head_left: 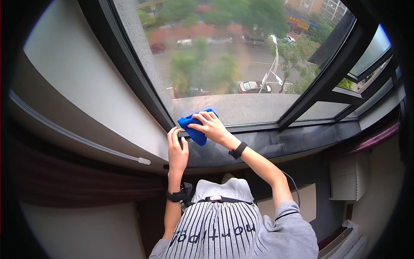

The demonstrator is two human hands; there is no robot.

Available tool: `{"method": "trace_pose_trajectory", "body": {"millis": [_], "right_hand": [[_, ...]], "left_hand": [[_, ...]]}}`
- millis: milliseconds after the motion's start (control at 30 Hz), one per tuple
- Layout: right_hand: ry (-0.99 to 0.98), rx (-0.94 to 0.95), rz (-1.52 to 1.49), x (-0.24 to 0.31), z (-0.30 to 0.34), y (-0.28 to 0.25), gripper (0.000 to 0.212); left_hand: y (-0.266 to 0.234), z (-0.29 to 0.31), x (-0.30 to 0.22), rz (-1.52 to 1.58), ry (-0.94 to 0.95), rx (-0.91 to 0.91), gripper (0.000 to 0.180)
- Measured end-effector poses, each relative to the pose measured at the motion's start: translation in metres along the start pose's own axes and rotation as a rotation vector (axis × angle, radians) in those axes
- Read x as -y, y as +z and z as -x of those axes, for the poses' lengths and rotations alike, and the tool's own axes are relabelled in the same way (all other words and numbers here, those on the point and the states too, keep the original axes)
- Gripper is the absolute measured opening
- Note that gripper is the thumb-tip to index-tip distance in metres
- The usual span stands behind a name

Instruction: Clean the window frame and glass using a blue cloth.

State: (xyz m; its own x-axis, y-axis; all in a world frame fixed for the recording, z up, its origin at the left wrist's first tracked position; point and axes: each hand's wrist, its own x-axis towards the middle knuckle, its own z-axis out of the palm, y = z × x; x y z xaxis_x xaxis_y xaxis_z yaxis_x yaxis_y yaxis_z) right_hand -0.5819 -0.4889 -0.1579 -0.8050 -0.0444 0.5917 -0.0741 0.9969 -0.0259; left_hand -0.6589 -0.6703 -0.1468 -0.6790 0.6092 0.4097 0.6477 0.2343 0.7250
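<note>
A blue cloth (pixel 197 135) is bunched under my right hand (pixel 210 126), whose fingers press it against the lower left corner of the window pane (pixel 241 113). Part of the cloth hangs down over the bottom of the dark frame. Just left of it, my left hand (pixel 177 149) is raised at the corner of the window frame (pixel 148 88), fingers apart and nothing held. Its fingertips are close to the frame and the cloth's edge; whether they touch is hard to tell. Both wrists wear black bands.
A dark, shiny windowsill (pixel 276 144) runs below the pane. At the right, another window sash (pixel 375 52) stands tilted out. A pale curtain wand (pixel 86 131) and a dark purple curtain (pixel 77 172) are at the left. A white cabinet (pixel 348 178) stands right.
</note>
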Motion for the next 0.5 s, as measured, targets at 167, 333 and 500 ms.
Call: {"method": "trace_pose_trajectory", "body": {"millis": [167, 333, 500], "right_hand": [[0.149, -0.532, 0.152, -0.003, -0.075, -0.114, 0.055], [0.182, -0.805, 0.272, -0.021, -0.107, -0.147, 0.060], [0.096, -0.374, 0.239, 0.003, -0.035, -0.039, 0.044]], "left_hand": [[0.003, 0.008, -0.004, 0.082, -0.092, 0.034, 0.031], [0.014, 0.013, -0.007, 0.048, -0.026, 0.077, 0.030], [0.009, 0.017, -0.001, 0.036, -0.053, 0.098, 0.029]]}}
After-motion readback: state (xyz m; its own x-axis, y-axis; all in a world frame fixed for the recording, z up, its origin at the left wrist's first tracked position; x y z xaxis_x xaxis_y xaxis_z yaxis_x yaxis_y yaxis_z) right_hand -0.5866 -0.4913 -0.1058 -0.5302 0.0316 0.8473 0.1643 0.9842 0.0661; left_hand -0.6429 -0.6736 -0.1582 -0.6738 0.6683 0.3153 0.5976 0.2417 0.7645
